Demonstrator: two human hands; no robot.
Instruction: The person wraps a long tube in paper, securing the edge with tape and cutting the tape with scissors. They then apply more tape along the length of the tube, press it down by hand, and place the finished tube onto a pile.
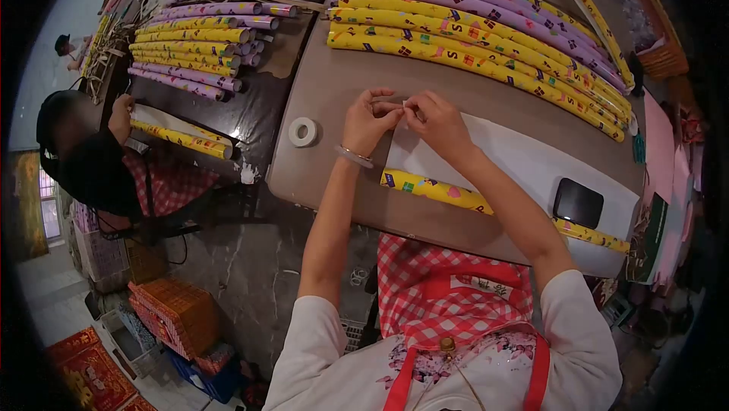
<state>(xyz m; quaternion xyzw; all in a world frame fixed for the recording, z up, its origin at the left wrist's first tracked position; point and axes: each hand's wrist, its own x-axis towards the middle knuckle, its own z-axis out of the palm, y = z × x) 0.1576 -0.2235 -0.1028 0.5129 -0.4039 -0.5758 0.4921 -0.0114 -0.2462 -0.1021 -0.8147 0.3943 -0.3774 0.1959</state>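
My left hand (370, 124) and my right hand (436, 124) meet fingertip to fingertip over the far left corner of a white sheet (501, 156). Both are pinched; whatever lies between the fingertips is too small to make out. The sheet's near edge is rolled, showing yellow patterned paper (437, 189) that passes under my right forearm. On the sheet's right part lies a black phone (579, 203). A roll of white tape (303, 132) rests on the brown table to the left of my left hand.
Yellow and purple rolls (456, 46) lie across the table's far side. More rolls (190, 46) are stacked on a dark table at left, where another person (83, 153) handles a yellow roll. Orange baskets (178, 316) stand on the floor at lower left.
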